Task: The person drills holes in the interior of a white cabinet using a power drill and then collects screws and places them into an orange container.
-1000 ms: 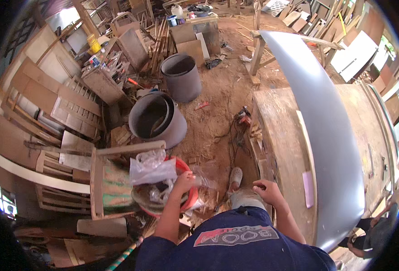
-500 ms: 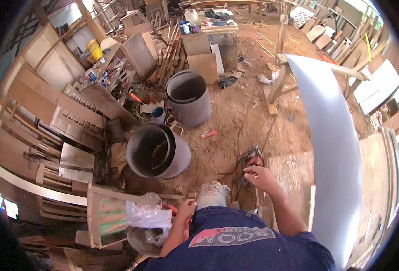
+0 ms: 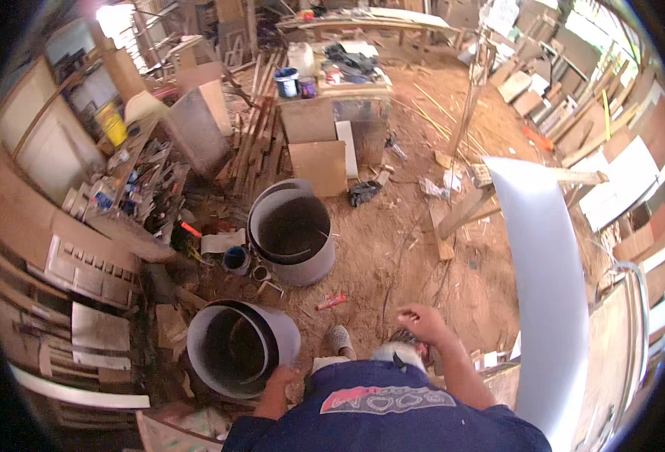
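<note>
My left hand (image 3: pixel 282 379) hangs close to the near rolled grey sheet (image 3: pixel 287 339); blur hides its fingers, and whether it touches the roll I cannot tell. Over the dirt floor, my right hand (image 3: pixel 423 324) is held out with loosely bent fingers and nothing visible in it. Beneath that hand lies a partly hidden power tool (image 3: pixel 408 337). A second rolled grey sheet (image 3: pixel 313 267) stands upright farther ahead. To the right, a long, curved, pale sheet (image 3: pixel 547 279) rests across a wooden trestle (image 3: pixel 460 215).
A red tube (image 3: pixel 331 301) lies on the floor beyond my shoe (image 3: pixel 340 339). Small cans, including a blue-rimmed one (image 3: pixel 236 259), stand left of the far roll. A cluttered bench (image 3: pixel 144 181) runs along the left. Ahead is a table with paint buckets (image 3: pixel 287 81).
The view has shifted, with the rolls now lower and more to the left. My left hand has come beside the near roll, and a shoe now shows ahead of me.
</note>
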A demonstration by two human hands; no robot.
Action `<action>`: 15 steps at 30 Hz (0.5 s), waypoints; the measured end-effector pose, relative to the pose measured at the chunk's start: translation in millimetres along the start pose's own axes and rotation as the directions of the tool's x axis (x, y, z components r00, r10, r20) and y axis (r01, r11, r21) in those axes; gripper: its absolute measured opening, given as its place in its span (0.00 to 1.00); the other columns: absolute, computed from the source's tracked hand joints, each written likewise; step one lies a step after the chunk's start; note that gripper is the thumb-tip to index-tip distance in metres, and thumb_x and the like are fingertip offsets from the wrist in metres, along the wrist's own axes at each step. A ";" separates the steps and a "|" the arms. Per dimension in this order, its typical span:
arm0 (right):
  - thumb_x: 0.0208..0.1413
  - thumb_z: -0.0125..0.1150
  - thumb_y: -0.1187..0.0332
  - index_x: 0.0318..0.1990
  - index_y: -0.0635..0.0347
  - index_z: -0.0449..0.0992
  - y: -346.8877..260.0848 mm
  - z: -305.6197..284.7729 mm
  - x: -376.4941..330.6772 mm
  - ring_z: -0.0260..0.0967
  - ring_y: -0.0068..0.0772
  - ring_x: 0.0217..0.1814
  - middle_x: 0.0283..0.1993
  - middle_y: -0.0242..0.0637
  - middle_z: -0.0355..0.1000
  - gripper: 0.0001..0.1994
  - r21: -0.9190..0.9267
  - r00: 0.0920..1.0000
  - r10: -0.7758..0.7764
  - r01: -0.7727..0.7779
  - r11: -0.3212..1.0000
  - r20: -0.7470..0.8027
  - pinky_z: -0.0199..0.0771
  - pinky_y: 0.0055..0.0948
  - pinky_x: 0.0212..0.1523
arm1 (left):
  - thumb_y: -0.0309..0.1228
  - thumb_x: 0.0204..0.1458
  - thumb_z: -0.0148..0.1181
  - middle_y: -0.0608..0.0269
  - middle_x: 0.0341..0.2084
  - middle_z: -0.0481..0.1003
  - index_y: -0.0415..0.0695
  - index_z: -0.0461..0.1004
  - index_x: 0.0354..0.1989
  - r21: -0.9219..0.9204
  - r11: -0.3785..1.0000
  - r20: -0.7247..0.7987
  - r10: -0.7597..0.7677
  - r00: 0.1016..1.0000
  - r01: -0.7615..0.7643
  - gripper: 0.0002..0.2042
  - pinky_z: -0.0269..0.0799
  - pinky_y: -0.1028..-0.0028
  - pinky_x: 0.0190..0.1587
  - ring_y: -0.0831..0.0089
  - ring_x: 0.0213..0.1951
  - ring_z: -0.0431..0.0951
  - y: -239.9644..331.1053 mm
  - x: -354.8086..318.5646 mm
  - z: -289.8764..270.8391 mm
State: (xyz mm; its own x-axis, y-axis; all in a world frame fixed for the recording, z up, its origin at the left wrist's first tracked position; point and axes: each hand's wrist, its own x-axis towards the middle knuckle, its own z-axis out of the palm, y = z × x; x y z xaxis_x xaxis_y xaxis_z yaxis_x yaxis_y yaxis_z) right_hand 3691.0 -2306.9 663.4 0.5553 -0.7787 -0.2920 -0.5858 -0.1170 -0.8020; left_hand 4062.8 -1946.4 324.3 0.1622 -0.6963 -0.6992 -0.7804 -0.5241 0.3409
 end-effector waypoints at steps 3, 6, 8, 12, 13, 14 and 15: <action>0.63 0.69 0.61 0.54 0.58 0.84 -30.8 -29.6 55.5 0.82 0.34 0.45 0.46 0.44 0.85 0.16 0.062 0.998 0.015 -0.011 0.998 -0.065 0.81 0.33 0.50 | 0.44 0.59 0.61 0.45 0.45 0.84 0.40 0.86 0.43 0.208 0.973 -0.128 0.130 0.983 -0.102 0.19 0.79 0.53 0.54 0.44 0.49 0.84 -22.6 62.5 -99.6; 0.63 0.69 0.62 0.54 0.60 0.84 -29.1 -58.0 104.2 0.82 0.34 0.45 0.46 0.44 0.85 0.16 0.064 0.990 0.071 -0.064 0.996 -0.122 0.81 0.33 0.51 | 0.45 0.58 0.63 0.46 0.46 0.84 0.41 0.85 0.46 -0.051 0.999 -0.208 -0.011 0.978 0.001 0.19 0.77 0.55 0.56 0.46 0.51 0.83 8.5 131.0 -188.0; 0.63 0.69 0.63 0.54 0.61 0.84 -11.4 -69.5 144.0 0.81 0.31 0.44 0.45 0.44 0.85 0.16 0.076 0.989 0.095 -0.087 0.993 -0.116 0.80 0.33 0.48 | 0.45 0.57 0.65 0.46 0.47 0.84 0.42 0.84 0.50 -0.493 0.868 -0.341 -0.256 0.905 0.059 0.21 0.77 0.56 0.57 0.48 0.53 0.83 38.0 165.9 -237.7; 0.63 0.69 0.63 0.54 0.62 0.84 3.0 -105.2 239.2 0.81 0.31 0.43 0.44 0.43 0.85 0.16 0.071 0.987 0.106 -0.098 0.993 -0.121 0.80 0.33 0.48 | 0.46 0.57 0.65 0.46 0.49 0.83 0.41 0.81 0.54 -0.467 0.882 -0.304 -0.229 0.925 0.064 0.23 0.76 0.57 0.59 0.49 0.55 0.82 107.0 233.4 -309.0; 0.63 0.69 0.62 0.54 0.61 0.84 3.3 -110.6 269.6 0.80 0.31 0.43 0.43 0.43 0.85 0.16 0.065 0.991 0.072 -0.064 0.996 -0.116 0.80 0.33 0.48 | 0.45 0.57 0.66 0.47 0.46 0.84 0.41 0.83 0.50 -0.454 0.889 -0.307 -0.219 0.926 0.060 0.21 0.77 0.58 0.56 0.52 0.51 0.83 105.3 245.4 -312.8; 0.62 0.69 0.62 0.54 0.60 0.84 5.0 -117.5 299.5 0.80 0.30 0.42 0.42 0.42 0.85 0.17 0.057 0.992 0.039 -0.032 0.998 -0.116 0.80 0.33 0.47 | 0.44 0.56 0.67 0.48 0.42 0.85 0.41 0.85 0.46 -0.441 0.896 -0.310 -0.205 0.929 0.051 0.19 0.79 0.58 0.53 0.54 0.47 0.85 105.2 258.6 -313.9; 0.62 0.69 0.62 0.54 0.60 0.84 5.9 -129.4 328.5 0.80 0.30 0.42 0.42 0.42 0.85 0.17 0.054 0.992 0.031 -0.024 0.998 -0.122 0.80 0.33 0.47 | 0.46 0.56 0.65 0.47 0.45 0.84 0.42 0.84 0.48 -0.427 0.901 -0.249 -0.205 0.946 0.083 0.21 0.77 0.58 0.55 0.52 0.50 0.84 114.4 273.5 -316.3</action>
State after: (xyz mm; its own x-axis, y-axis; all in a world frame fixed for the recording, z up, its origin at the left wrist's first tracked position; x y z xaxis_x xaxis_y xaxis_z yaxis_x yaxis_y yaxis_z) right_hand 3793.5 -2643.1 630.2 0.4612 -0.8511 -0.2508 -0.5661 -0.0646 -0.8218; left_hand 4208.8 -2351.9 370.8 0.4642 -0.6736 -0.5751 -0.4316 -0.7390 0.5172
